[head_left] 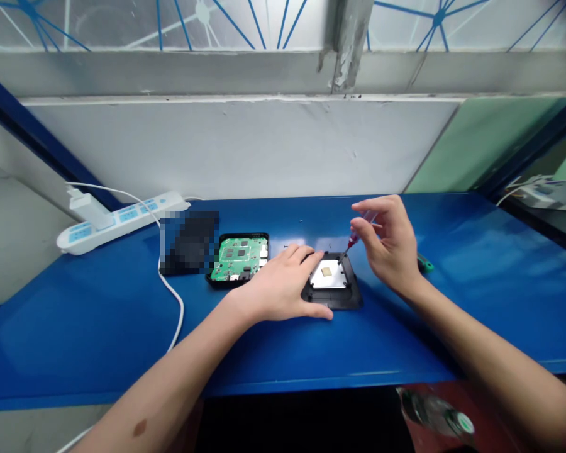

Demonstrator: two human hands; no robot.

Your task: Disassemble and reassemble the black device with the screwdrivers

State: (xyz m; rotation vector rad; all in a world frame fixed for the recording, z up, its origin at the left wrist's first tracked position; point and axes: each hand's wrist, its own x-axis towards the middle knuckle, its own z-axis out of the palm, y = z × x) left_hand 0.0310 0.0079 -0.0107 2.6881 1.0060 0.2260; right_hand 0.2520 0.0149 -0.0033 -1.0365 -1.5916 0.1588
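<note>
A black plastic cover (pixel 354 296) lies on the blue table with a silver metal plate (pixel 334 280) inside it, and a small beige square pad sits on the plate. My left hand (pixel 283 280) spans the cover's left side, fingers at its far edge and thumb along its near edge, holding it. In my right hand (pixel 391 245) is a small screwdriver (pixel 351 241) with a translucent pinkish handle, pinched between thumb and fingers. It is tilted, its tip at the plate's far right corner. Left of my left hand sits a black case half (pixel 217 283) with a green circuit board (pixel 236 257).
A pixelated dark object (pixel 189 244) lies left of the case. Behind it is a white power strip (pixel 122 220) with a plugged-in adapter; a white cable (pixel 181 308) runs down the table. Tiny dark screws lie beyond the cover. A green item (pixel 424 264) is partly behind my right wrist. Below the table edge is a plastic bottle (pixel 436 414).
</note>
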